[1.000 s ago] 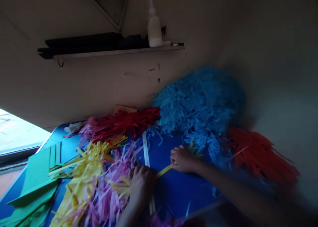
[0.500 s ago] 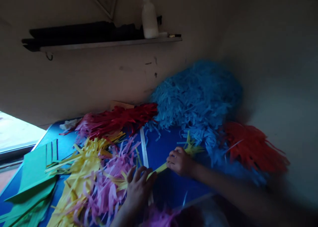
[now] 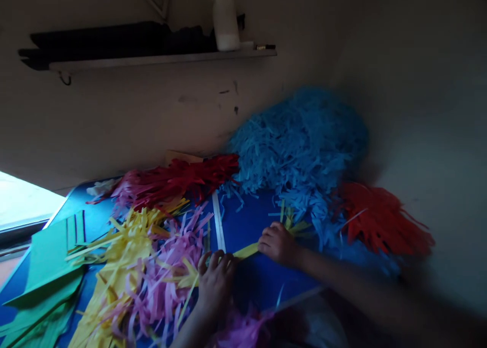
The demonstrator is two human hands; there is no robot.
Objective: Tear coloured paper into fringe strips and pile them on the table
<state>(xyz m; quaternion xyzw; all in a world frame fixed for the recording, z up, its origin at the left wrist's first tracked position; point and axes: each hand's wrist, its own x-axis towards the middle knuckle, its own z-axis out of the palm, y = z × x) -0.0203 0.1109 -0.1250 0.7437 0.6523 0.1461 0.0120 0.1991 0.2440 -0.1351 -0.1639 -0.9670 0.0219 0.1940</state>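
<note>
A narrow yellow paper strip [image 3: 246, 251] stretches between my two hands above the blue table [image 3: 249, 221]. Its left end is under the curled fingers of my left hand [image 3: 216, 279], and fringed yellow ends stick out beyond it. My right hand [image 3: 278, 244] is closed on the other end, where a yellow fringe [image 3: 292, 223] fans out behind the knuckles. Pink fringed paper [image 3: 167, 282] lies just left of my left hand.
Blue shredded paper [image 3: 300, 140] is heaped by the wall, with red fringes [image 3: 380, 218] to its right and darker red ones [image 3: 190, 178] to its left. Yellow paper [image 3: 125, 256] and green sheets [image 3: 49, 262] lie left. A shelf [image 3: 163, 60] holds a bottle [image 3: 225, 21].
The view has shifted slightly. My left hand has turned a little, with its fingers drawn in closer on the strip, and the yellow fringe beside it is more spread out.
</note>
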